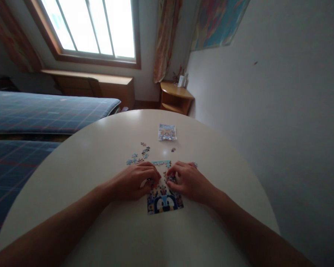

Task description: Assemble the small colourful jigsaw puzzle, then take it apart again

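Observation:
A partly assembled jigsaw puzzle [166, 204] lies on the white table, its lower part showing a blue cartoon dog face. Its upper edge strip [161, 162] is joined too, while the middle has gaps and is partly covered by my hands. My left hand [137, 180] rests over the puzzle's left side, fingers curled in toward the thumb; whatever is between them is too small to make out. Over the right side is my right hand [187, 180], its bent index finger and thumb apart, touching or just above the pieces. Loose puzzle pieces [145, 151] lie beyond my left hand.
A small printed picture packet [167, 132] lies farther back on the round table [100, 148]. One loose piece [173, 150] sits in front of it, and another shows behind my right hand. A plaid-covered bed [44, 113] stands left, a wall right.

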The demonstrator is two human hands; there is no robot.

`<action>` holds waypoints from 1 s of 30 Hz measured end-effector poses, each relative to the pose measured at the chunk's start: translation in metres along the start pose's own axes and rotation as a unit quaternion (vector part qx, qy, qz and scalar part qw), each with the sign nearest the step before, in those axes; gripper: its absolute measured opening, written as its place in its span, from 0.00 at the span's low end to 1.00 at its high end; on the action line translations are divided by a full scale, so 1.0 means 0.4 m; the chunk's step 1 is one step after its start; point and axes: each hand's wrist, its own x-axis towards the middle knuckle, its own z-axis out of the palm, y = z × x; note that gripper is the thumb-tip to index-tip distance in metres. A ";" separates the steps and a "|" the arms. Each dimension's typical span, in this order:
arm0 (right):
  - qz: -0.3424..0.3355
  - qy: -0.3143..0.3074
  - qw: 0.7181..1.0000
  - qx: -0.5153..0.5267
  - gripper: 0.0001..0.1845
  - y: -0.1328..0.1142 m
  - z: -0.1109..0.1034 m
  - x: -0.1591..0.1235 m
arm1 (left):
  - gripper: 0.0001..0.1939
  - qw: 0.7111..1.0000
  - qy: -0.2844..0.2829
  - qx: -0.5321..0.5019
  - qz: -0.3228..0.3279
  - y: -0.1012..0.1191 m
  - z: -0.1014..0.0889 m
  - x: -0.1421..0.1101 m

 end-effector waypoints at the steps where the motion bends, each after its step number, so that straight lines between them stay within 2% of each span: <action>1: 0.004 0.004 1.000 -0.003 0.09 0.001 0.000 0.000 | 0.10 1.000 -0.001 0.005 0.005 -0.002 0.001 0.001; 3: 0.013 0.007 1.000 -0.012 0.09 0.001 -0.002 -0.001 | 0.07 1.000 0.002 0.023 0.010 -0.004 0.004 0.002; 8: 0.014 -0.005 1.000 -0.008 0.07 -0.002 -0.003 0.000 | 0.12 0.998 0.011 0.058 0.000 -0.009 0.015 0.002; 16: 0.006 0.000 1.000 -0.004 0.07 -0.001 0.002 -0.001 | 0.16 0.997 -0.010 0.072 0.001 -0.013 0.020 -0.002; 30: 0.038 -0.001 0.999 0.013 0.07 -0.009 0.002 0.001 | 0.11 0.997 -0.019 0.072 0.001 -0.016 0.017 0.003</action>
